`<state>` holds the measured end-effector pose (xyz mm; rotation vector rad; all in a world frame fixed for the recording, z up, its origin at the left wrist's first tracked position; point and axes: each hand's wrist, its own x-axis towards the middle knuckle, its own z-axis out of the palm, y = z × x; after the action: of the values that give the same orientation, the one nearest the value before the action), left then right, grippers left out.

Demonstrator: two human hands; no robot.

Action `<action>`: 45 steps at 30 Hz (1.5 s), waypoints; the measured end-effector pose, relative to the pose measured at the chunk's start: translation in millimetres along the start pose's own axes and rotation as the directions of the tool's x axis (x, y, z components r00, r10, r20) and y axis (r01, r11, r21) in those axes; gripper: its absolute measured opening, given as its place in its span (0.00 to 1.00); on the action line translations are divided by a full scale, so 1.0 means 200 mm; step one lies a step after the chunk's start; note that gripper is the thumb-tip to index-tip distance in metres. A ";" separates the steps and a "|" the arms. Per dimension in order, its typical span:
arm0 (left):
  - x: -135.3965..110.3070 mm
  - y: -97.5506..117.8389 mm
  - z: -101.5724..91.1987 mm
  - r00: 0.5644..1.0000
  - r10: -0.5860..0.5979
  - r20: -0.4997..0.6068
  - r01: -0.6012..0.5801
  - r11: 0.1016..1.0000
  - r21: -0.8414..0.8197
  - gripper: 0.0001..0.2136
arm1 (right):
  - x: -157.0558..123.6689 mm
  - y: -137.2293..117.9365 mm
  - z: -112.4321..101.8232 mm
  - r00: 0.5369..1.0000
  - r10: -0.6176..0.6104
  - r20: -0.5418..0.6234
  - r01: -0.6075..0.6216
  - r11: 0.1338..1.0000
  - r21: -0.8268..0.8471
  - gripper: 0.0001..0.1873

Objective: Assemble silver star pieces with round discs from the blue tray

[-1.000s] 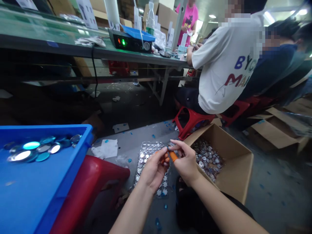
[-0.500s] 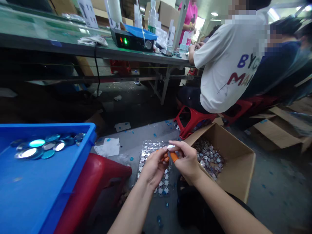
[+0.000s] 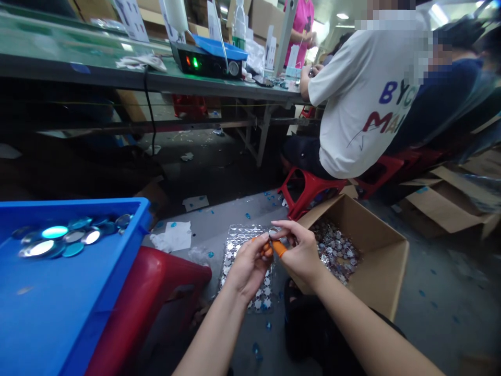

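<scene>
My left hand (image 3: 247, 265) and my right hand (image 3: 299, 253) meet over the floor, fingertips pinched on a small shiny round disc (image 3: 273, 230). Orange covers wrap some fingertips on both hands. The fingers hide part of the disc. Beneath the hands lies a clear plastic tray (image 3: 238, 232) with rows of silver, scallop-edged pieces (image 3: 265, 303). Close to my right hand stands an open cardboard box (image 3: 378, 266), its bottom covered by a heap of similar small silver pieces (image 3: 336, 250).
At left a blue bin (image 3: 50, 313) holds several shiny round discs (image 3: 74, 236), beside a red stool (image 3: 156, 282). A workbench (image 3: 117, 78) carries a black device (image 3: 207, 62) with lights. A co-worker in a white shirt (image 3: 360, 104) sits on a red stool (image 3: 309, 185). Blue scraps litter the floor.
The disc has tilted between my fingertips, its bright white reflection now dull grey. Both hands stay almost in place; the view has shifted slightly.
</scene>
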<state>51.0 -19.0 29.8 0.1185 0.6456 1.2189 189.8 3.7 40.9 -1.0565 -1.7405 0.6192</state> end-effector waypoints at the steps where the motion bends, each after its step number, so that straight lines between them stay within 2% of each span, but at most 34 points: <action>1: 0.00 0.00 0.00 1.000 0.011 -0.008 -0.011 1.000 0.014 0.15 | 0.00 0.00 0.00 1.000 0.001 0.006 -0.001 1.000 0.007 0.22; 8: -0.03 -0.01 0.04 0.991 0.109 -0.073 -0.102 0.990 0.098 0.17 | 0.00 -0.02 0.01 0.999 0.031 0.019 -0.032 0.998 0.062 0.18; 17: -0.03 0.00 0.05 0.985 0.146 -0.088 -0.132 0.980 0.149 0.18 | -0.02 0.01 0.03 0.993 0.117 -0.015 -0.115 0.989 0.098 0.21; 23: -0.03 0.01 0.05 0.985 0.136 -0.104 -0.123 0.985 0.121 0.19 | -0.01 0.02 0.03 0.991 0.131 -0.036 -0.127 0.987 0.100 0.21; 28: -0.03 0.01 0.04 0.986 0.134 -0.102 -0.116 0.980 0.162 0.18 | -0.02 0.02 0.03 0.995 0.103 -0.012 -0.102 0.990 0.099 0.20; 34: -0.03 0.03 0.02 0.994 0.074 -0.074 -0.061 0.984 0.170 0.18 | -0.02 0.01 0.03 0.999 0.045 -0.009 -0.044 0.997 0.066 0.19; 38: -0.01 0.03 0.03 0.987 0.110 -0.113 -0.083 0.971 0.223 0.19 | -0.02 0.00 0.03 1.000 -0.019 -0.022 0.019 1.000 -0.022 0.22; 40: 0.00 0.03 0.02 0.981 0.155 -0.120 -0.115 0.950 0.290 0.20 | -0.02 0.00 0.03 0.996 -0.084 -0.013 0.083 0.994 -0.068 0.23; 42: 0.02 0.04 0.01 0.960 0.252 -0.119 -0.188 0.901 0.390 0.19 | -0.02 0.01 0.03 0.994 -0.112 0.016 0.113 0.991 -0.076 0.24; 43: 0.02 0.04 0.00 0.940 0.320 -0.114 -0.234 0.854 0.465 0.18 | -0.02 0.01 0.03 0.995 -0.096 0.036 0.098 0.993 -0.066 0.25; 45: 0.02 0.05 -0.02 0.876 0.475 -0.083 -0.316 0.696 0.645 0.16 | -0.02 0.02 0.03 0.997 -0.014 0.070 0.015 1.000 -0.017 0.27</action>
<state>41.1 -12.9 30.1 0.7055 1.2816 1.4104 186.2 2.2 34.0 -1.0446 -1.8161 0.6396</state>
